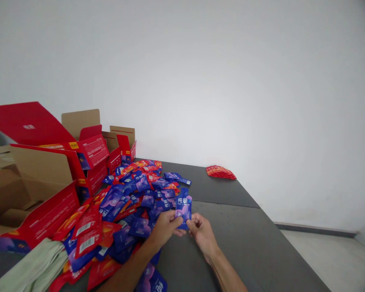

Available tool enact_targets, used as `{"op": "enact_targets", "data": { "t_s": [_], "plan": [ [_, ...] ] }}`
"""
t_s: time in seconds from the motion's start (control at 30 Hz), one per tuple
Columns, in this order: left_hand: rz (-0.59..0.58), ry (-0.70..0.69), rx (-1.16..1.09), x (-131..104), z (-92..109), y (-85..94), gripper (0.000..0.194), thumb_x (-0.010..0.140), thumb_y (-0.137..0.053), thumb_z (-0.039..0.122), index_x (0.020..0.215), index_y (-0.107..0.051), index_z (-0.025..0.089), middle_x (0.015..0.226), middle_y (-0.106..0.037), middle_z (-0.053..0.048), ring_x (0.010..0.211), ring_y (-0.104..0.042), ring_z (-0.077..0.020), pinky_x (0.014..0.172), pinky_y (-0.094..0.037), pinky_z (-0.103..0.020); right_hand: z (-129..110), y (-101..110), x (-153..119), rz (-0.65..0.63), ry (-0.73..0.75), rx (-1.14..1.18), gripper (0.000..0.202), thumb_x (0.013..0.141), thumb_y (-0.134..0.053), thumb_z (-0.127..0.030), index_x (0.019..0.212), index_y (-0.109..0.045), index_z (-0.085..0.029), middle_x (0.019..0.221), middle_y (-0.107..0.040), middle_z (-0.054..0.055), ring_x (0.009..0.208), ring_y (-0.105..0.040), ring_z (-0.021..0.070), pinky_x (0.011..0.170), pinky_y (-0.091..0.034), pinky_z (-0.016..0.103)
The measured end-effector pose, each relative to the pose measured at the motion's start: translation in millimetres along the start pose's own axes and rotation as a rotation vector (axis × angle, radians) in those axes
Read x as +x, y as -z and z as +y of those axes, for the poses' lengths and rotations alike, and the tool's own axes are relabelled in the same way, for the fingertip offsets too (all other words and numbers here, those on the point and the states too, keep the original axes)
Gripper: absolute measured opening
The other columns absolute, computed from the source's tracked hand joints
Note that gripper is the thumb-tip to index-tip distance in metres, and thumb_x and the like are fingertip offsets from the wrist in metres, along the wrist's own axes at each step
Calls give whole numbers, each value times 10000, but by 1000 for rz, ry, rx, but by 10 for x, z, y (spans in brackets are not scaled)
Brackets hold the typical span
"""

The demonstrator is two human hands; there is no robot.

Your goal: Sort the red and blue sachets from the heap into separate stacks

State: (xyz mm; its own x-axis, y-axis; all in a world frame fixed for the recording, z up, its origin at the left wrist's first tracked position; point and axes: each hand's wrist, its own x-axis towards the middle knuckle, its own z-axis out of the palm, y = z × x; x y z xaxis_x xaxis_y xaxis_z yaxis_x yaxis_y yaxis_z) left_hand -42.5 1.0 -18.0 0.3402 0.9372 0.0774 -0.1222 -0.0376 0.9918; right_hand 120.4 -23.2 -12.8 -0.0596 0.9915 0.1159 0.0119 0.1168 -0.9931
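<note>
In front of me, blue-purple sachets with white lettering are held upright; at least two seem to overlap. My left hand pinches their lower left edge, thumb on the front. At the lower right corner my right hand is closed on them with thumb and fingers. Just left of my hands lies a heap of blue sachets mixed with red-orange sachets, some face up and some showing barcodes. My left forearm passes over the heap's right side.
Open red cardboard boxes line the left side, flaps raised. A pale green cloth lies at the lower left. Fanned red sachets rest at the far right of the dark table, whose right edge drops to a pale floor. A white wall stands behind.
</note>
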Motion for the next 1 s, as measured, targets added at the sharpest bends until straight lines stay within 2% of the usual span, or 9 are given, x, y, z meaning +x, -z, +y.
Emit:
{"op": "enact_targets", "data": {
  "t_s": [0.2, 0.3, 0.37, 0.47, 0.63, 0.73, 0.83, 0.9, 1.0],
  "plan": [
    [-83, 10, 2, -16, -39, 61, 444, 769, -677, 478, 1006, -628, 105, 809, -728, -96, 643, -706, -218, 550, -545, -291, -85, -23, -52, -48, 33, 67, 312, 815, -664, -492, 794, -591, -189, 660, -524, -32, 599, -439, 115, 561, -338, 226],
    [-136, -5, 36, -28, -46, 37, 346, 764, -687, 421, 913, -654, 110, 780, -713, -70, 697, -688, -203, 611, -523, -281, -98, -12, -49, 8, 64, 67, 312, 856, -617, -489, 802, -599, -183, 700, -539, -18, 641, -458, 125, 597, -364, 232],
    [-107, -78, 50, -27, -31, 10, 281, 787, -664, 393, 829, -660, 116, 782, -696, -49, 722, -654, -172, 650, -490, -257, -75, -4, -37, 41, 74, 49, 331, 853, -623, -484, 748, -590, -172, 686, -533, -15, 635, -451, 123, 593, -363, 233],
    [-16, -162, 77, -15, 7, -14, 286, 819, -617, 391, 735, -648, 120, 710, -649, -16, 651, -572, -123, 614, -421, -221, -42, -8, -27, 32, 74, 53, 345, 842, -642, -477, 715, -587, -162, 665, -524, -17, 613, -433, 114, 580, -358, 231],
    [4, -108, 52, -21, 49, -17, 308, 795, -639, 405, 686, -625, 118, 629, -611, -6, 581, -536, -112, 571, -391, -218, -65, -43, -49, 43, 48, 61, 388, 815, -665, -492, 649, -548, -162, 611, -495, -32, 571, -417, 98, 551, -349, 217],
    [3, 6, -30, -45, -5, -33, 291, 777, -658, 378, 925, -638, 129, 721, -666, -25, 615, -603, -141, 583, -436, -237, -7, -16, -22, 52, 14, 63, 355, 822, -637, -517, 803, -620, -162, 651, -554, -22, 572, -470, 109, 556, -387, 222],
    [19, 67, -38, -40, -153, -67, 535, 721, -689, 251, 1219, -511, 167, 882, -703, -64, 712, -660, -176, 601, -469, -251, 164, 73, 65, 133, -18, -52, 451, 808, -623, -533, 1083, -618, -176, 643, -567, -31, 544, -503, 131, 539, -421, 241],
    [47, 47, 33, -10, -269, -95, 613, 682, -670, 141, 1264, -478, 174, 960, -697, -80, 776, -670, -178, 648, -487, -258, 290, 141, 124, 228, -16, -235, 510, 795, -620, -517, 1165, -589, -167, 627, -570, -27, 546, -528, 158, 546, -447, 267],
    [86, -9, 250, 54, -380, -134, 484, 687, -587, 71, 1161, -576, 166, 1011, -685, -81, 836, -662, -171, 736, -497, -274, 388, 199, 146, 297, 86, -547, 577, 836, -548, -372, 1354, -468, -130, 937, -658, 89, 739, -618, 210, 739, -511, 349]
  ]
}}
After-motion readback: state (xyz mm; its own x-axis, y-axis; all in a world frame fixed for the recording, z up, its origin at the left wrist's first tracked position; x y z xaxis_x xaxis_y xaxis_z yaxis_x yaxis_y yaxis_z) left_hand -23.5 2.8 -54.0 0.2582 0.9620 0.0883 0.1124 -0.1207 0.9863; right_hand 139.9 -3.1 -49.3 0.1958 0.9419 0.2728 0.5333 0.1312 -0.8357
